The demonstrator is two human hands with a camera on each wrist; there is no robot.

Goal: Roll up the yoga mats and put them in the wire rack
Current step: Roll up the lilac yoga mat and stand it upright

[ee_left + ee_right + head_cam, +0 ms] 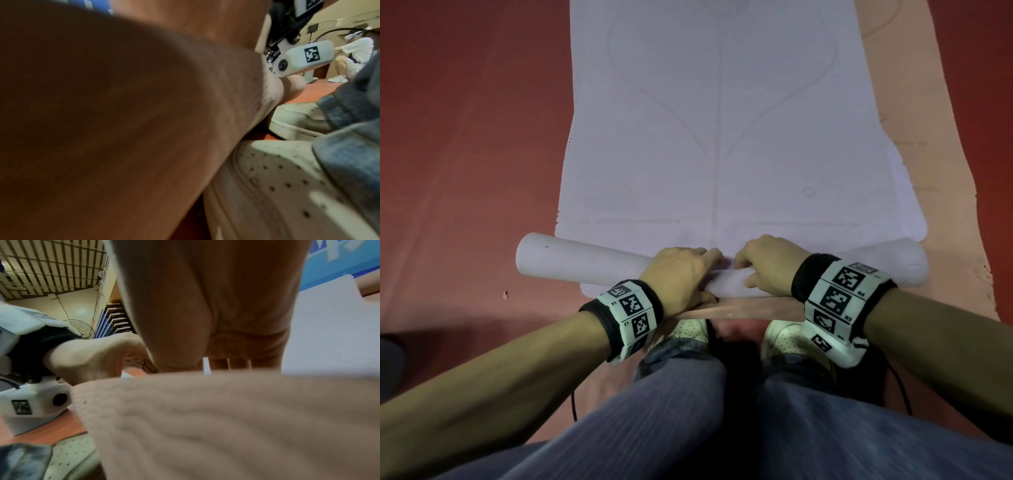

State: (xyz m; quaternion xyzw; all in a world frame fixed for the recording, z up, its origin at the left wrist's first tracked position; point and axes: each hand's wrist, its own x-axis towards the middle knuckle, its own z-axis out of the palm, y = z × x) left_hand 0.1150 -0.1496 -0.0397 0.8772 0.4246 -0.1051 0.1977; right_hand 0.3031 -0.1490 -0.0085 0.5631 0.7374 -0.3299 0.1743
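The pale lavender foam yoga mat (722,120) lay on the red floor (465,137), its rolled near end (571,260) running crosswise, while the left hand (681,274) and right hand (767,263), side by side, curled over the roll's middle, the flat length stretching ahead.

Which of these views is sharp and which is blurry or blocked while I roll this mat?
Head view: evenly lit, sharp; both hands, left hand and right hand, on the rolled mat, edges bowed by the wide lens. Left wrist view: mostly filled by a dark, out-of-focus palm; shoe clearer. Right wrist view: blurred mat surface fills the lower half.
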